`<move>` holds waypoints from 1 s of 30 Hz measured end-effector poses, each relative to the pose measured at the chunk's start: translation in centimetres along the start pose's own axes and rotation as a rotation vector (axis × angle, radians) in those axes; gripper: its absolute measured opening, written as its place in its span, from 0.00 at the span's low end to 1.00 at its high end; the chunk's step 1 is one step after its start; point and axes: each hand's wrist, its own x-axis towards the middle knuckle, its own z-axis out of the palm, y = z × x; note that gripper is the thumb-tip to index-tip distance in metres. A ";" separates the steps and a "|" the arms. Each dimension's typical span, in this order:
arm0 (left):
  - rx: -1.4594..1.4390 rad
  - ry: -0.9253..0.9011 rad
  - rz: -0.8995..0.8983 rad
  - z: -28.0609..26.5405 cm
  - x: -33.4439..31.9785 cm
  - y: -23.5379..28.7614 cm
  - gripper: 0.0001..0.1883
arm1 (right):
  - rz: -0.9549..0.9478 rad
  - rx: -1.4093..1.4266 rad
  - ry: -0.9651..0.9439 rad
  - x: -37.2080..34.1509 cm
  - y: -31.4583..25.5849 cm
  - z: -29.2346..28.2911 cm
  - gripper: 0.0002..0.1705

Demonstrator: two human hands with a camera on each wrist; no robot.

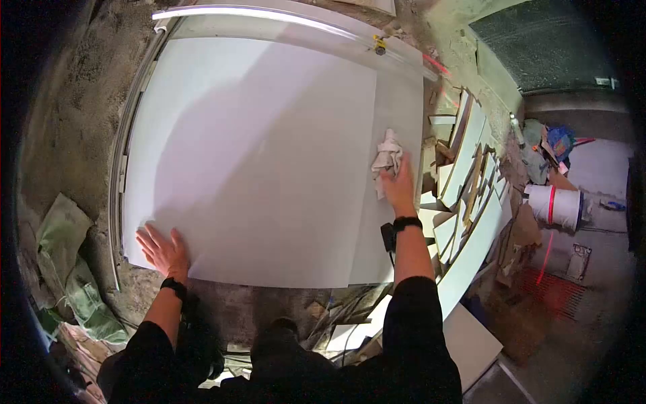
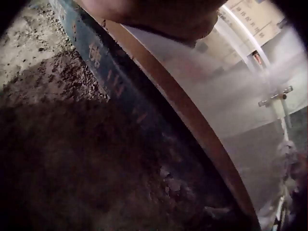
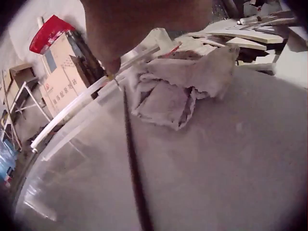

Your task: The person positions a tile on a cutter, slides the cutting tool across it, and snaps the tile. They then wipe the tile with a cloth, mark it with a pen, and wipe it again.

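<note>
A large pale slab (image 1: pixel 256 161) lies flat in front of me, with a shadow across its left half. At its near left corner my left hand (image 1: pixel 163 250) rests palm down, fingers spread. Toward the right edge of the slab, my right hand (image 1: pixel 398 185) grips a crumpled whitish rag (image 1: pixel 388 151) against the surface. The right wrist view shows the rag (image 3: pixel 166 103) bunched up on the glossy top, below the hand (image 3: pixel 139 24). In the left wrist view, part of the left hand (image 2: pixel 159 17) is over the slab's edge, its fingers mostly hidden.
Along the far edge runs a long metal rail (image 1: pixel 269 15) with a yellow fitting (image 1: pixel 379 46). Broken tile strips (image 1: pixel 464 168) pile up at the right. Beyond them stands a white bucket (image 1: pixel 553 205). A green sack (image 1: pixel 70 262) lies at the left.
</note>
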 end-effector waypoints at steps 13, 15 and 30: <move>-0.104 0.063 0.047 2.0 0.2 -0.7 0.42 | 0.790 0.746 -0.218 -24.6 -4.7 -2.2 0.14; -0.098 0.052 0.034 2.1 0.2 -0.5 0.42 | 0.804 0.409 0.010 -23.9 -8.2 -1.3 0.15; -0.026 0.002 -0.022 1.6 0.3 -0.3 0.41 | 1.364 -0.137 -0.078 -21.7 -9.0 1.5 0.42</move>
